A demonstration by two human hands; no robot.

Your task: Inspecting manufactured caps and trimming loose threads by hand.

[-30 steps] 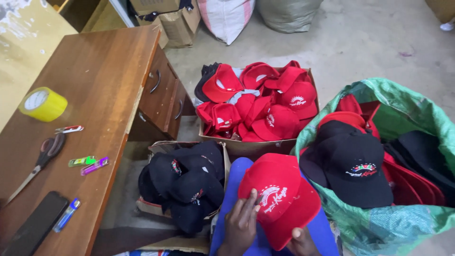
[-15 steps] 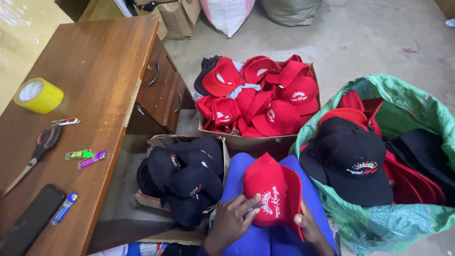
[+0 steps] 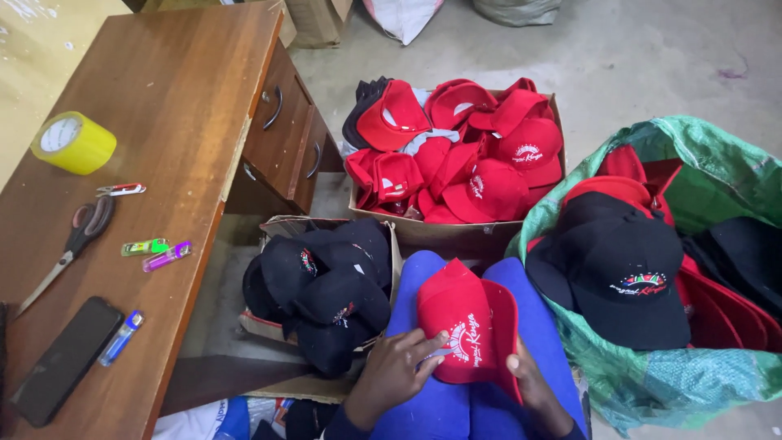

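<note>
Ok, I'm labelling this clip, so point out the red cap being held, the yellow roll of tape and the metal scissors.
Red cap with white embroidery [image 3: 466, 322], head view: on its crown.
Yellow roll of tape [image 3: 75, 143], head view: on its outer side.
Metal scissors with dark handles [image 3: 77, 236], head view: near the pivot.

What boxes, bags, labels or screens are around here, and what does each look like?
Cardboard box, ahead of the knees: brown, full of red caps.
Second cardboard box, beside the desk: brown, worn, holds black caps.
Woven sack, right: green, open, black and red caps inside.
Phone, on the desk: flat black rectangle, screen dark.
Embroidered emblem, on the red cap in both hands: white and red.
</note>
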